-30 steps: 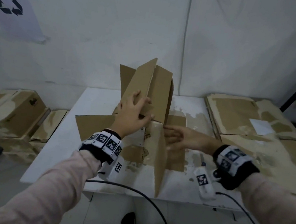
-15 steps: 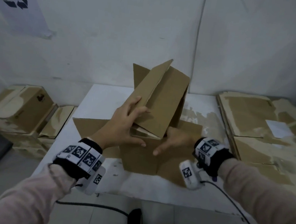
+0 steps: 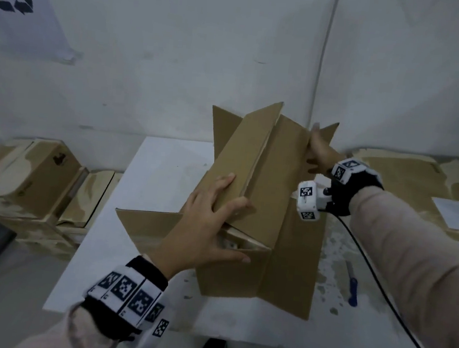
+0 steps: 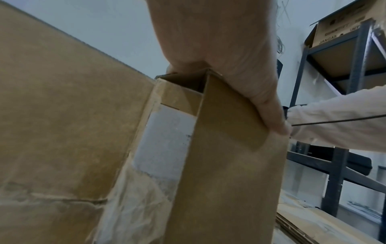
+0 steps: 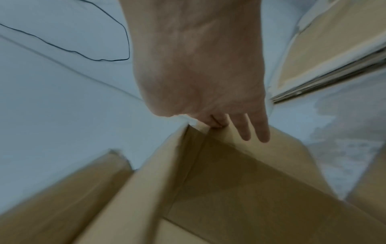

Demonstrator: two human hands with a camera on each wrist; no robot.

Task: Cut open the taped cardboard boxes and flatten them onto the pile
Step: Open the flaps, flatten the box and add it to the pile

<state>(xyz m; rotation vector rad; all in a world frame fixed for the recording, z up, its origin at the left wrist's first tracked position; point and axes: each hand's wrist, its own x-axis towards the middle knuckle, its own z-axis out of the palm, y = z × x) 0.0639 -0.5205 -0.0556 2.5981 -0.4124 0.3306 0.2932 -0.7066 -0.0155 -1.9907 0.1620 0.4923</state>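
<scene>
An opened brown cardboard box (image 3: pixel 265 194) lies tilted on the white table (image 3: pixel 152 171), its flaps splayed out. My left hand (image 3: pixel 211 225) grips its near corner, fingers on top and thumb underneath. In the left wrist view that left hand (image 4: pixel 240 69) holds a folded panel of the box (image 4: pixel 225 165) with torn tape beside it. At the far top edge my right hand (image 3: pixel 320 152) holds the box. The right wrist view shows this hand (image 5: pixel 219 118) with some fingers curled over the box edge (image 5: pixel 229 165) and others straight. A blue utility knife (image 3: pixel 352 286) lies on the table to the right.
A pile of flattened cardboard (image 3: pixel 409 178) covers the surface at the right. Several taped boxes (image 3: pixel 32 178) sit on the floor at the left. A black cable (image 3: pixel 395 307) trails from my right wrist. A metal shelf rack (image 4: pixel 344 115) stands behind.
My right hand has risen from the box's lower front to its far top edge. The box has tipped over further and turned, and my left hand has stayed on the near corner.
</scene>
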